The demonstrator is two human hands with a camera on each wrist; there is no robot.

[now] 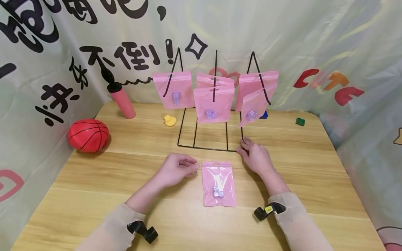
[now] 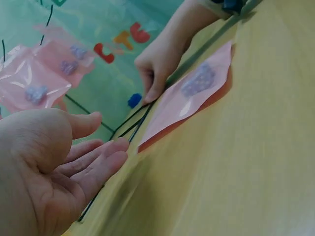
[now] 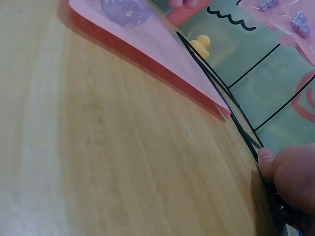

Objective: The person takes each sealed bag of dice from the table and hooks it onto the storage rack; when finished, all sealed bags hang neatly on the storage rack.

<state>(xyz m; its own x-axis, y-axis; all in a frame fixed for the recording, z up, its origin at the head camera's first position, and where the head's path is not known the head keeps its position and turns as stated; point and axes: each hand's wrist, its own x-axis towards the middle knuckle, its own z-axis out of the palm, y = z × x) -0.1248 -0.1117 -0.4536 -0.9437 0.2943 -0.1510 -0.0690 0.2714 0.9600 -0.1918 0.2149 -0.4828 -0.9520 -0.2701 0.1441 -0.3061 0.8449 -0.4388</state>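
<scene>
A pink zip bag (image 1: 208, 181) with several pale purple dice (image 1: 216, 192) in it lies flat on the table between my hands. My left hand (image 1: 177, 169) hovers just left of the bag's top, fingers extended and holding nothing. With thumb and fingers, my right hand (image 1: 257, 158) pinches the front right corner of a black wire display rack (image 1: 204, 147). On the rack's three arms hang more pink bags: one at left (image 1: 185, 83), two in the middle, the front one (image 1: 204, 104) showing dice, and some at right (image 1: 246, 103). The left wrist view shows the right hand (image 2: 162, 59) gripping the wire.
To the left are a red toy basketball (image 1: 88, 136) and a pink cylinder with a black top (image 1: 124, 103). A yellow rubber duck (image 1: 170, 120) sits beside the rack. Behind it at right lie a blue block (image 1: 264, 115) and a green block (image 1: 300, 121). A printed curtain (image 1: 298, 42) encloses the table.
</scene>
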